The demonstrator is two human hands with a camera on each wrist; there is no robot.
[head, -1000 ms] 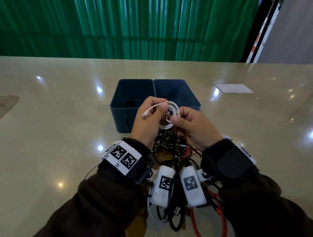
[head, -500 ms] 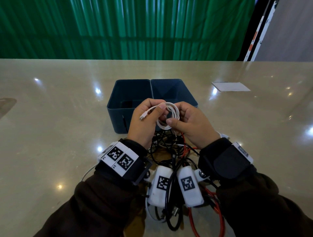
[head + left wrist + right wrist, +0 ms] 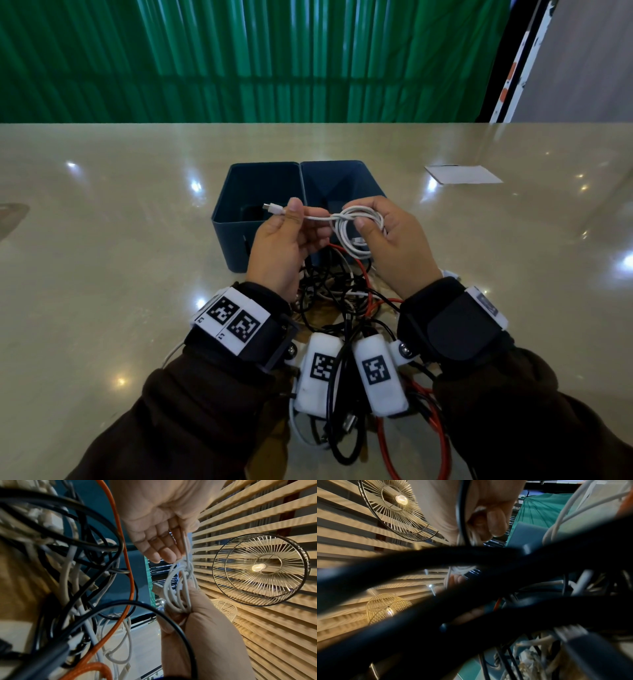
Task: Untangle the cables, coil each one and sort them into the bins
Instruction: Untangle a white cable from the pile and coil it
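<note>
Now the right hand grips the coiled white cable – the left hand pinches its loose end near the plug, above two blue bins.

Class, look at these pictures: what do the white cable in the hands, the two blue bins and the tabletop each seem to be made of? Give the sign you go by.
White cable: smooth matte plastic or rubber jacket, which bends into tight loops; its plug tip looks metallic.
Blue bins: probably moulded plastic, with thin rigid walls and a dull even colour.
Tabletop: polished beige stone or laminate, giving sharp lamp reflections; which one is unclear.
</note>
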